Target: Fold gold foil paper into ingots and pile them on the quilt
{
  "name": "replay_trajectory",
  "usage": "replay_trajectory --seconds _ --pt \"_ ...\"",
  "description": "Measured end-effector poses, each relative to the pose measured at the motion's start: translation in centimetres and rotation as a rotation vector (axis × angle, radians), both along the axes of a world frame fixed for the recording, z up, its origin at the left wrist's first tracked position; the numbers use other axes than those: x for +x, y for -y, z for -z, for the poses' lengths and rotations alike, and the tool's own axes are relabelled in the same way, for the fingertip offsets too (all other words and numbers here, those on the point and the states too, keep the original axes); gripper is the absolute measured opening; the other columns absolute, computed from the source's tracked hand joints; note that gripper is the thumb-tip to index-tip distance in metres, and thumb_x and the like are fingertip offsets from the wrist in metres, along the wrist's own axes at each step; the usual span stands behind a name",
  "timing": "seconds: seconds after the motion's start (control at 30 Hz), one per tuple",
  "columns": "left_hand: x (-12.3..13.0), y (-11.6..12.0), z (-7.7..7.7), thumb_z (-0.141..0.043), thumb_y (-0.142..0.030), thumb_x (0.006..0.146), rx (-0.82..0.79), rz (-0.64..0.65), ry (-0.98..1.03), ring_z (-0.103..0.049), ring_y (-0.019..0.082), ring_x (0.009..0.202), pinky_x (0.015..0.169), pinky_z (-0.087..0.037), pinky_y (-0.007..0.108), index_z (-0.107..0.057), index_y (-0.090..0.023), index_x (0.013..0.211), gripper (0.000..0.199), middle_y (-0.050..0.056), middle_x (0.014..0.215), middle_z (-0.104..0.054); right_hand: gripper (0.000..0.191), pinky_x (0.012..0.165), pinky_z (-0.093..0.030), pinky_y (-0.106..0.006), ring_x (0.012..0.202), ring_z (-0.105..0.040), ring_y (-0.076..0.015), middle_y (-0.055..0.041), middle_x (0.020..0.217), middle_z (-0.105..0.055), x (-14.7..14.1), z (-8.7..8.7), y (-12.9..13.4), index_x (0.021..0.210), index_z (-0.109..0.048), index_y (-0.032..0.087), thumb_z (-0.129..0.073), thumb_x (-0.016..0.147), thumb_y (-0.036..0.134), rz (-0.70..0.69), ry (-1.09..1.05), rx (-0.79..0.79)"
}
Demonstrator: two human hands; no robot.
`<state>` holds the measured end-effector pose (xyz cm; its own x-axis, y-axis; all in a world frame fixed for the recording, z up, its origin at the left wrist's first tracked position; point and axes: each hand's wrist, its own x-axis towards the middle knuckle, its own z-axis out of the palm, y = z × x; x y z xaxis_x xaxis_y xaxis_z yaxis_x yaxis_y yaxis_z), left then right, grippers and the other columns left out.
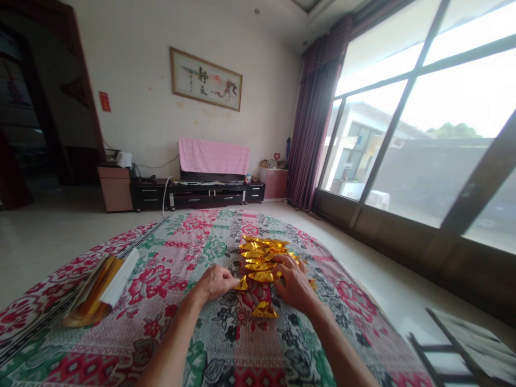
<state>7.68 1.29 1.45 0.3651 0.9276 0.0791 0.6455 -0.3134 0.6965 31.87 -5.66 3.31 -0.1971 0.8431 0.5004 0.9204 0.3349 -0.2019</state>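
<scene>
Several shiny gold folded foil pieces [262,265] lie in rows on the patterned cloth, in front of me. My left hand [217,281] is left of the rows, its thumb and fingers pinched on the end of a small gold piece [242,284]. Over the right side of the rows is my right hand [293,282], fingers bent and spread, touching the gold pieces; whether it grips one is hidden. A single gold folded piece [265,310] sits nearer to me, between my forearms.
A curled stack of gold and white sheets [99,293] lies on the cloth [161,258] at the left. A chair or stool [463,344] stands at the lower right. Farther back are a low black cabinet [207,194] and a pink cloth [213,156].
</scene>
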Motion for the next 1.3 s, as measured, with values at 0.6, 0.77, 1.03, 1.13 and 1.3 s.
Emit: replay_trajectory --seconds 0.6,0.77,1.03,1.13,1.3 --pt "-1.2 0.7 -1.1 -0.049 -0.034 0.064 -0.072 0.035 -0.067 -0.051 0.01 0.049 0.046 -0.032 0.018 -0.064 -0.014 0.066 0.024 -0.003 0.05 -0.057 0.024 0.077 -0.042 -0.025 0.086 -0.056 -0.0153 -0.0051 0.093 -0.06 -6.7 -0.3 -0.5 0.092 -0.059 0.02 -0.039 0.081 0.01 -0.148 -0.305 0.111" --pt "-1.7 2.0 -2.7 -0.048 -0.027 0.064 0.046 0.091 -0.072 -0.053 0.011 0.054 0.049 -0.034 0.019 -0.063 -0.014 0.066 0.019 -0.001 0.057 -0.062 0.022 0.074 -0.043 -0.025 0.082 -0.059 -0.0155 -0.0048 0.088 -0.063 -8.4 -0.3 -0.2 0.092 -0.059 0.019 -0.043 0.078 0.012 -0.144 -0.395 0.059" --pt "-1.7 5.3 -3.5 -0.049 -0.018 0.066 0.335 0.158 -0.115 -0.053 0.011 0.06 0.056 -0.035 0.02 -0.062 -0.017 0.065 0.013 -0.001 0.063 -0.061 0.037 0.066 -0.047 -0.022 0.075 -0.061 -0.0125 -0.0015 0.093 -0.066 -8.1 1.0 0.8 0.101 -0.059 0.022 -0.046 0.069 0.008 -0.2 -0.564 0.038" --pt "-1.3 6.3 -3.6 -0.049 -0.014 0.067 0.434 0.169 -0.127 -0.052 0.011 0.062 0.058 -0.035 0.021 -0.06 -0.017 0.062 0.012 0.0 0.064 -0.059 0.028 0.068 -0.047 -0.022 0.074 -0.061 -0.0128 -0.0014 0.086 -0.066 -7.7 1.0 1.8 0.09 -0.063 0.02 -0.048 0.07 0.009 -0.214 -0.542 0.076" --pt "0.2 7.3 -3.2 -0.048 -0.012 0.071 0.521 0.16 -0.098 -0.052 0.011 0.063 0.06 -0.036 0.021 -0.06 -0.017 0.064 0.015 0.0 0.065 -0.057 0.018 0.07 -0.047 -0.022 0.078 -0.06 -0.013 -0.003 0.085 -0.066 -6.8 1.2 3.2 0.078 -0.064 0.019 -0.049 0.073 0.011 -0.233 -0.604 0.177"
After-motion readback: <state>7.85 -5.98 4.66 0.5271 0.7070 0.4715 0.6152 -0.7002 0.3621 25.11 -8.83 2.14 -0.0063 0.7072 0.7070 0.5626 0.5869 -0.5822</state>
